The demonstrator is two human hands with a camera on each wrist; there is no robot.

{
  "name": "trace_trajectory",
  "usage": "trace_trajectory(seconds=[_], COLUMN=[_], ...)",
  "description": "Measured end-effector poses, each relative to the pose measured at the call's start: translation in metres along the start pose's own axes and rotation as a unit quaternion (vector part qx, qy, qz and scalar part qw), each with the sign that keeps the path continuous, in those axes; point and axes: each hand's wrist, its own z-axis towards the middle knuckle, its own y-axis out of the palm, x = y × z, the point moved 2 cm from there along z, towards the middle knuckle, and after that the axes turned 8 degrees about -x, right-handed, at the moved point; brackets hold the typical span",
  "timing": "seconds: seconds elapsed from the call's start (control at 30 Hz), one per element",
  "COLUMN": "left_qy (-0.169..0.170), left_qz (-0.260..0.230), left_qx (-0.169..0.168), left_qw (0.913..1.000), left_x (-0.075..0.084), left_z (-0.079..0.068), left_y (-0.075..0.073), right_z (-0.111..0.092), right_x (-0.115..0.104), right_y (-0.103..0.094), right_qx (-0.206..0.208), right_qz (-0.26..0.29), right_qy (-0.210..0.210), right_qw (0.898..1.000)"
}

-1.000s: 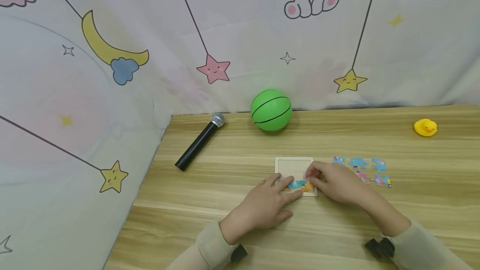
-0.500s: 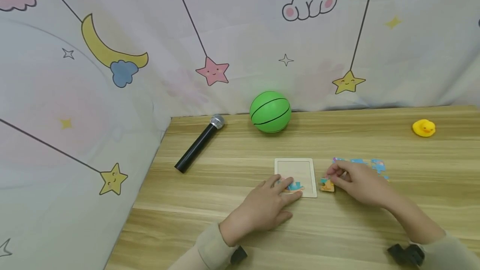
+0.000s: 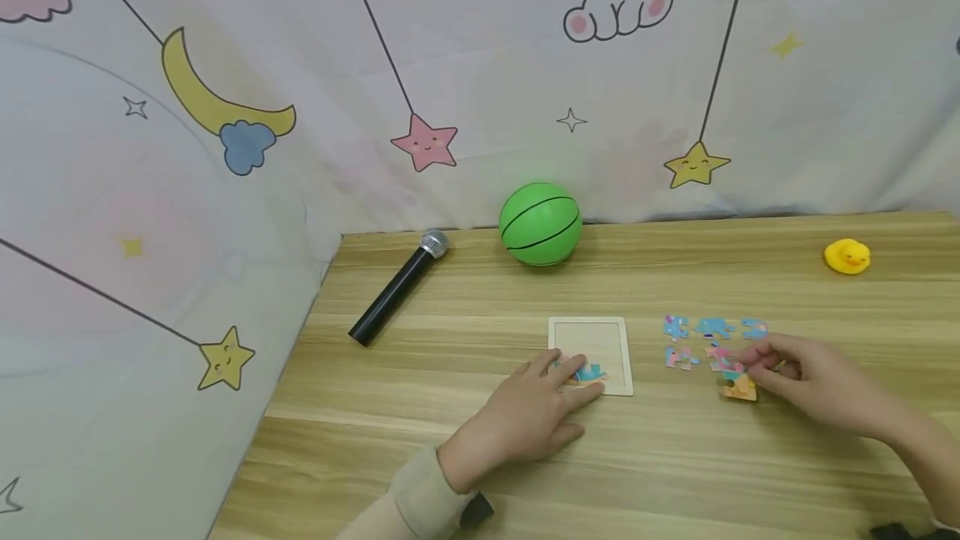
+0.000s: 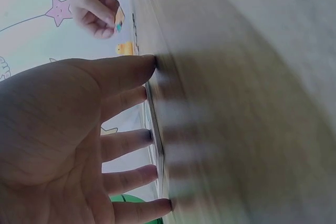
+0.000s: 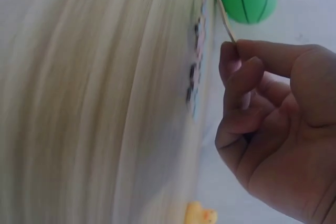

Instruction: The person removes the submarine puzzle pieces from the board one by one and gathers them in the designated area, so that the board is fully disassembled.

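In the head view, a square puzzle tray with a pale frame lies on the table, a few coloured pieces in its lower part. My left hand rests on its lower left with fingers spread, covering some of those pieces. To the right, my right hand pinches an orange and teal puzzle piece between thumb and finger. In the right wrist view that piece shows edge-on, raised off the table. Several loose blue and pink puzzle pieces lie just beyond it.
A black microphone lies at the back left. By the back wall sits a green ball, and a yellow rubber duck stands at the back right. A printed cloth hangs behind the wooden table.
My right hand has drawn the orange and teal piece out of the tray and carried it right, to the near side of the loose pieces. My left hand has stayed on the tray.
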Motion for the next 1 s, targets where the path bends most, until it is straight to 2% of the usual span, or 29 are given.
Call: trace_trajectory(seconds=[0.27, 0.57, 0.8, 1.0], left_qy=[0.003, 0.002, 0.009, 0.002], left_qz=[0.002, -0.003, 0.000, -0.030], left_qx=[0.007, 0.010, 0.014, 0.022], left_qw=[1.0000, 0.9999, 0.9999, 0.9993], left_x=[0.000, 0.000, -0.001, -0.007], left_z=[-0.001, -0.001, -0.001, -0.006], left_y=[0.001, 0.000, 0.000, -0.002], right_z=[-0.021, -0.027, -0.024, -0.015], right_x=[0.017, 0.026, 0.022, 0.008], right_y=[-0.007, -0.007, -0.010, -0.007], right_qx=[-0.009, -0.008, -0.020, -0.025], right_qz=[-0.015, -0.037, -0.063, -0.053], right_qy=[0.021, 0.024, 0.071, 0.057], right_qw=[1.000, 0.999, 0.995, 0.997])
